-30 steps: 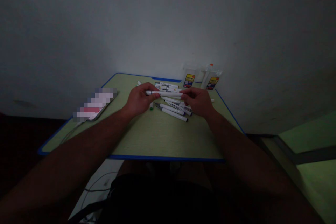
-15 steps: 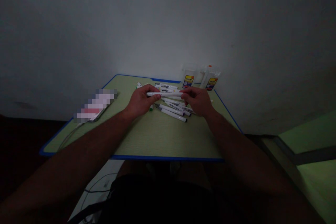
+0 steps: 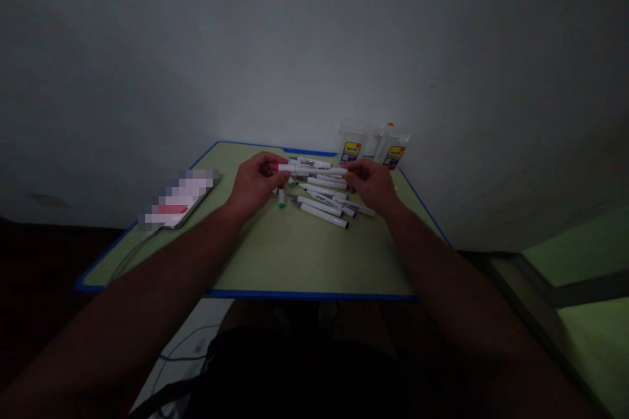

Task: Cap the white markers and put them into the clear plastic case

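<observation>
A white marker [image 3: 314,171] is stretched level between both hands, above a loose pile on the table. My left hand [image 3: 256,182] pinches its left end, where a pink cap tip shows at the fingers. Its right end is pinched by my right hand [image 3: 372,184]. Beneath and in front lie several other white markers [image 3: 323,215], some with dark ends and some with grey tips. A small cap with a green end [image 3: 282,198] rests just right of my left hand. Parts of the pile are hidden behind the held marker and the fingers.
Two clear plastic cases [image 3: 352,150] with yellow labels stand at the table's back right, against the wall. On the left lies a phone [image 3: 184,200], its screen blurred out, with a cable [image 3: 128,254] running off it. Blue edging borders the table [image 3: 295,262].
The marker's pink end now shows at my left fingers, which have shifted slightly left along it. My right hand still grips the other end. More of the pile is visible below.
</observation>
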Demonstrator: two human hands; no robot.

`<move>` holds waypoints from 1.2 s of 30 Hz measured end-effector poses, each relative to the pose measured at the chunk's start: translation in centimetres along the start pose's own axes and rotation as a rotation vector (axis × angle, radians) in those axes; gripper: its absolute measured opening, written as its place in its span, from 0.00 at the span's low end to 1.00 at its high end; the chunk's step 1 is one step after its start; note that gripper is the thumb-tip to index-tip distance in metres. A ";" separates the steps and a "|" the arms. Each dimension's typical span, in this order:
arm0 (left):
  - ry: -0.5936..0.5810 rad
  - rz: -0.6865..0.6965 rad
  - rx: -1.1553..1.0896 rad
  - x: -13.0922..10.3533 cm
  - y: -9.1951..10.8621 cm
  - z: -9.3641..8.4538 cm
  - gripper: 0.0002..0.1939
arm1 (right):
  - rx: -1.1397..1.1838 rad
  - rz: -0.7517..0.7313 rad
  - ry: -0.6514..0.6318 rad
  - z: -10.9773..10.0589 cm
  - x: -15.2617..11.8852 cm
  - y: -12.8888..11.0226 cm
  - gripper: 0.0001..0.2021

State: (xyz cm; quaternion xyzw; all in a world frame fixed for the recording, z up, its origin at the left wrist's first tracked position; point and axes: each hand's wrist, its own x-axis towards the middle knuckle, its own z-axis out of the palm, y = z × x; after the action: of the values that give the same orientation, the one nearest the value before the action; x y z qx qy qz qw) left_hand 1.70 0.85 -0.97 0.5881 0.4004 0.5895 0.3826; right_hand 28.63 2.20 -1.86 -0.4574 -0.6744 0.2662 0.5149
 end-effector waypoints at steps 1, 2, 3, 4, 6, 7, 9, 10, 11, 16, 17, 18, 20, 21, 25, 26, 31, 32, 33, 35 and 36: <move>0.004 0.002 -0.003 0.0 0.0 0.0 0.15 | 0.000 -0.006 -0.002 0.0 0.0 0.0 0.12; 0.007 0.002 -0.007 0.0 0.1 0.0 0.15 | -0.002 -0.008 -0.005 0.1 0.0 0.1 0.12; 0.007 0.002 -0.011 0.0 0.1 0.0 0.15 | -0.004 -0.007 -0.006 0.1 0.0 0.1 0.12; 0.009 0.002 -0.013 0.0 0.1 0.0 0.15 | -0.007 -0.002 -0.007 0.1 -0.1 0.1 0.13; 0.013 0.004 -0.012 0.0 0.1 -0.1 0.16 | -0.011 0.012 -0.008 0.2 -0.1 0.0 0.13; 0.016 0.005 -0.010 0.0 0.1 -0.1 0.16 | -0.012 0.019 -0.009 0.2 -0.1 0.0 0.13; 0.017 0.004 -0.011 0.1 0.1 -0.1 0.17 | -0.011 0.030 -0.015 0.2 -0.1 -0.2 0.13; 0.017 0.006 -0.015 0.1 0.1 -0.1 0.17 | -0.011 0.035 -0.015 0.2 -0.1 -0.2 0.13; 0.017 0.008 -0.020 0.1 0.0 -0.1 0.17 | -0.010 0.041 -0.017 0.2 -0.2 -0.3 0.12; 0.023 0.013 -0.045 0.2 -0.1 -0.1 0.16 | -0.008 0.051 -0.023 0.3 -0.2 -0.5 0.12; 0.028 0.010 -0.051 0.2 -0.1 -0.1 0.16 | -0.009 0.050 -0.026 0.3 -0.2 -0.5 0.12; 0.030 0.006 -0.058 0.3 -0.2 -0.1 0.15 | -0.011 0.049 -0.028 0.3 -0.2 -0.5 0.11; 0.027 0.001 -0.072 0.3 -0.3 -0.2 0.14 | -0.023 0.047 -0.034 0.3 -0.3 -0.5 0.11; 0.022 0.001 -0.078 0.3 -0.3 -0.2 0.14 | -0.034 0.045 -0.036 0.3 -0.3 -0.5 0.11; 0.012 0.001 -0.095 0.4 -0.4 -0.2 0.13 | -0.068 0.040 -0.047 0.3 -0.3 -0.6 0.11; 0.016 -0.001 -0.096 0.4 -0.4 -0.2 0.14 | -0.074 0.039 -0.046 0.3 -0.3 -0.7 0.11; 0.027 0.004 -0.118 0.4 -0.5 -0.3 0.15 | -0.104 0.038 -0.037 0.3 -0.4 -0.9 0.09; 0.029 -0.003 -0.131 0.4 -0.5 -0.3 0.14 | -0.107 0.036 -0.040 0.3 -0.4 -0.9 0.09; 0.033 -0.016 -0.143 0.5 -0.5 -0.3 0.14 | -0.111 0.033 -0.044 0.3 -0.4 -0.9 0.10; 0.050 -0.050 -0.157 0.5 -0.5 -0.3 0.14 | -0.122 0.028 -0.050 0.3 -0.5 -0.9 0.10; 0.060 -0.066 -0.161 0.6 -0.5 -0.3 0.14 | -0.127 0.029 -0.051 0.3 -0.5 -1.0 0.10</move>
State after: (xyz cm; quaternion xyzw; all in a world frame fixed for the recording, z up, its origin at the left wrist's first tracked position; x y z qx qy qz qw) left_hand 1.34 1.55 -1.18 0.5242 0.3822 0.6241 0.4355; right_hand 28.05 1.33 -1.36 -0.4918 -0.6964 0.2418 0.4634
